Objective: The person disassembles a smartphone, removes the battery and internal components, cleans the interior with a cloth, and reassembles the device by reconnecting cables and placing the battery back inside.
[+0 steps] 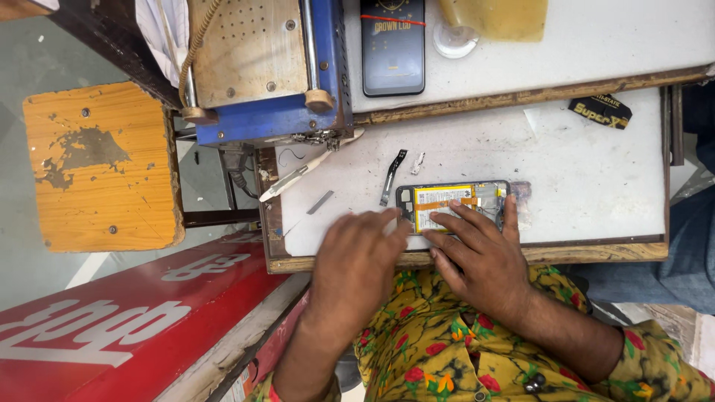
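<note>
Opened phone (456,205), its back cover off and a yellow battery showing, lies flat on the white bench (596,171) near the front edge, its long axis running left to right along that edge. The right hand (477,257) rests over the phone's near side with its fingers (465,216) spread apart, the tips pressing on the battery and frame and one finger reaching up past the phone's right end. The left hand (356,264) lies just left of the phone, fingers loosely together and flat, the tips touching the phone's left end; neither hand grips anything. A thin dark flex strip (392,177) lies just beyond the phone's left corner, and white tweezers (305,170) further left. A small black label (602,112) with coloured print sits well beyond the phone's right end. A second, dark phone (392,46) lies on the upper shelf, beside a blue machine (275,112). A red sign (126,320) with white lettering lies below the bench, left of the phone.
</note>
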